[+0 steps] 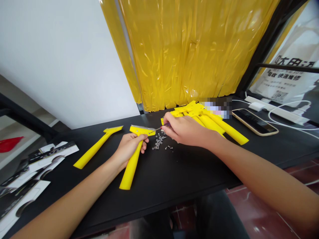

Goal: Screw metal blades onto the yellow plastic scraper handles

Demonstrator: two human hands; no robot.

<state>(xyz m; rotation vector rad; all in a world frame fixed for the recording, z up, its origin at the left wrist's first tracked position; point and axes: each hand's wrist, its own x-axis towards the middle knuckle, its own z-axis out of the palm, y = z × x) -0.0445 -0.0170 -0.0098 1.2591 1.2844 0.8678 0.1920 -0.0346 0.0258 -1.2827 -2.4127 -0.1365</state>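
Observation:
My left hand [133, 146] is closed around the neck of a yellow scraper [132, 167], whose wide handle points toward me. Along the scraper's head runs a thin metal or clear strip, and screws show on its face. In my right hand [178, 129] is a screwdriver [159, 128]; its thin shaft reaches the right end of the scraper's head. Most of the screwdriver's handle is hidden by my fingers. Just right of the scraper lie several small loose screws and nuts [159, 142]. A second yellow scraper [97, 147] rests on the table to the left.
A pile of yellow scrapers [214, 122] lies behind my right hand. Farther right are a phone [254, 122], a power strip [276, 111] and white cables. Printed cards [37, 169] are stacked at the left of the black table [189, 172]. A yellow plastic curtain [184, 53] hangs behind.

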